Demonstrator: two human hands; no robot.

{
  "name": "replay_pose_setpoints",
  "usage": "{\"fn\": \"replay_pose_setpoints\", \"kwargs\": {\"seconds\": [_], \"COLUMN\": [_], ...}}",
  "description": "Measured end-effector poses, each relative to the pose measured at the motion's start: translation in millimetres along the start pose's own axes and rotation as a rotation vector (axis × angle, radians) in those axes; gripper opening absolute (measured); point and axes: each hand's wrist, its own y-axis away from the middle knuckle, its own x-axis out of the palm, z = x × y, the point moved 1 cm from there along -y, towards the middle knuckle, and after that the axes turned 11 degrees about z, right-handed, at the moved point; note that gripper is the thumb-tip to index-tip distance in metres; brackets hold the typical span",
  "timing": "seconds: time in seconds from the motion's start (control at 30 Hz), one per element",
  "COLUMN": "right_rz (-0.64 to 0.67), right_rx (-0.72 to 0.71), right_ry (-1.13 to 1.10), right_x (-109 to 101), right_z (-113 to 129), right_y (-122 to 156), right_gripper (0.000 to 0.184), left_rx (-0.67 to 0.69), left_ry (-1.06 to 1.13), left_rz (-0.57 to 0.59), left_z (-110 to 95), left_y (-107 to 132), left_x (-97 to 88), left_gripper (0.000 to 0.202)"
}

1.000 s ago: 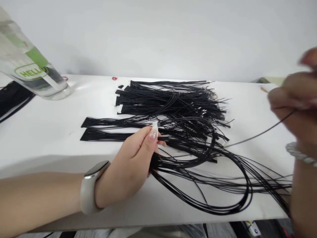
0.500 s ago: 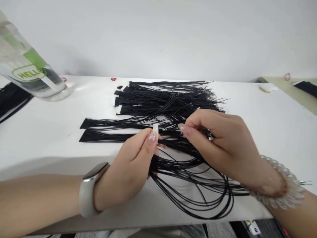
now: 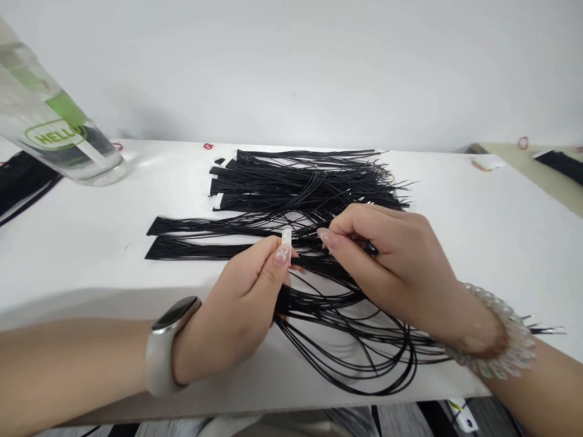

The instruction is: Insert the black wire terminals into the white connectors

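Observation:
My left hand [image 3: 248,297], with a watch on the wrist, pinches a small white connector housing [image 3: 286,238] upright between thumb and fingers. Black wires [image 3: 328,303] run from under that hand and loop to the right over the table edge. To the right of the housing, my right hand [image 3: 387,261] is closed in a pinch on black wire; a dark bit of it shows below the curled fingers. Its thumb tip is apart from the housing. Just beyond both hands lie two flat black wire bundles [image 3: 195,249], partly hidden by them.
A stack of black wire bundles [image 3: 291,182] with white ends lies at the back. A clear bottle [image 3: 73,145] stands tilted in view at left, beside more black wires [image 3: 22,182]. Red ties [image 3: 208,145] lie near the wall. A black bundle [image 3: 562,165] sits far right.
My right hand has moved a little left, closer to the white connector housing. The wire loop has shifted slightly left with it. My left hand keeps its hold almost unmoved.

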Motion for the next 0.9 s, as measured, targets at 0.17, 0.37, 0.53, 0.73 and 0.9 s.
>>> {"fn": "replay_pose_setpoints", "kwargs": {"seconds": [0.17,0.37,0.53,0.73,0.9], "right_rz": [0.143,0.154,0.167,-0.003,0.025], "right_rx": [0.100,0.072,-0.006,-0.074,0.084], "right_ry": [-0.098,-0.123,-0.072,0.220,0.482], "right_x": [1,3,3,-13,-38], "right_z": [2,5,2,-12,-32], "right_y": [-3,-1,0,2,6], "right_gripper": [0.028,0.024,0.018,0.011,0.033], "left_rx": [-0.018,-0.020,-0.013,-0.072,-0.144], "left_ry": [-0.004,-0.023,-0.046,0.077,0.312], "left_rz": [0.033,0.075,0.075,-0.024,-0.102], "left_z": [-2,-2,-3,-1,3], "left_y": [4,5,4,-1,-3], "left_x": [-0.2,0.2,1.6,0.5,-2.0], "left_gripper": [0.034,0.033,0.031,0.031,0.033]}}
